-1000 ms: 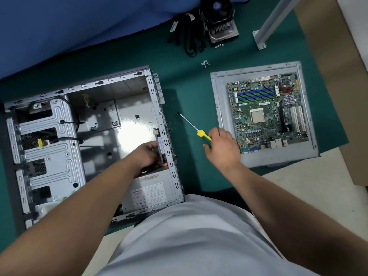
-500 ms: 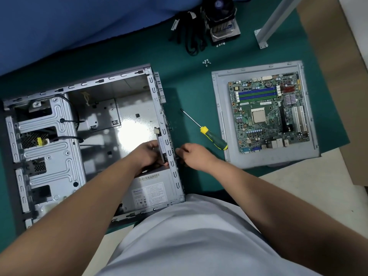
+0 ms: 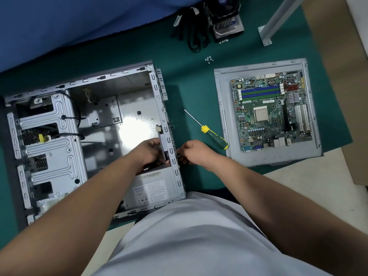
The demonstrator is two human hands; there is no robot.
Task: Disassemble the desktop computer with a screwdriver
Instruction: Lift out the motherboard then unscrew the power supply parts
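Now you are working at the case (image 3: 157,92) rear wall: left hand (image 3: 151,152) gripping a part inside, right hand (image 3: 194,151) seemingly pinching something outside; next, lifting the screwdriver (image 3: 214,136).

The right hand (image 3: 196,151) released the screwdriver (image 3: 207,130), seemingly gripping the case's (image 3: 111,80) rear wall.

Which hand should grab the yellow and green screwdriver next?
Probably the right hand: it sits outside the grey metal computer case, on the same side as the yellow and green screwdriver on the green mat. The left hand is inside the case.
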